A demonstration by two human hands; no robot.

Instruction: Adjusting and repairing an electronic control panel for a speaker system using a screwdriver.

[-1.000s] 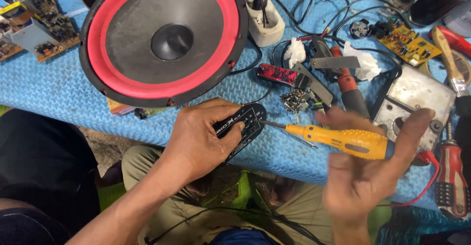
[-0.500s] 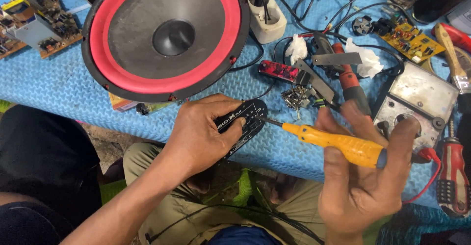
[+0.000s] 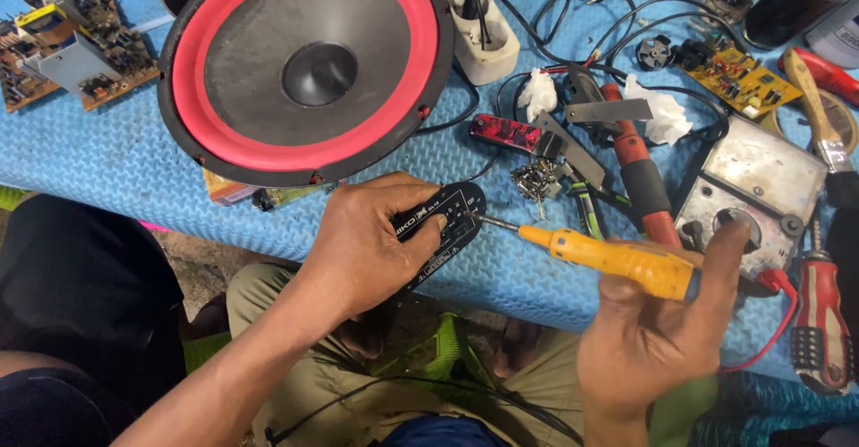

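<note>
Remote control [image 3: 445, 229], black, lies at the near edge of the blue desk [image 3: 107, 165], just below the big red-rimmed speaker [image 3: 309, 67]. Left hand [image 3: 371, 243] fingers clamped on it, pinning it down. Yellow screwdriver [image 3: 617, 257] tip touches its right end; right hand [image 3: 658, 349] fingers loosely curled round the handle. Case looks closed, so the screw work seems underway, opening not yet done.
</note>
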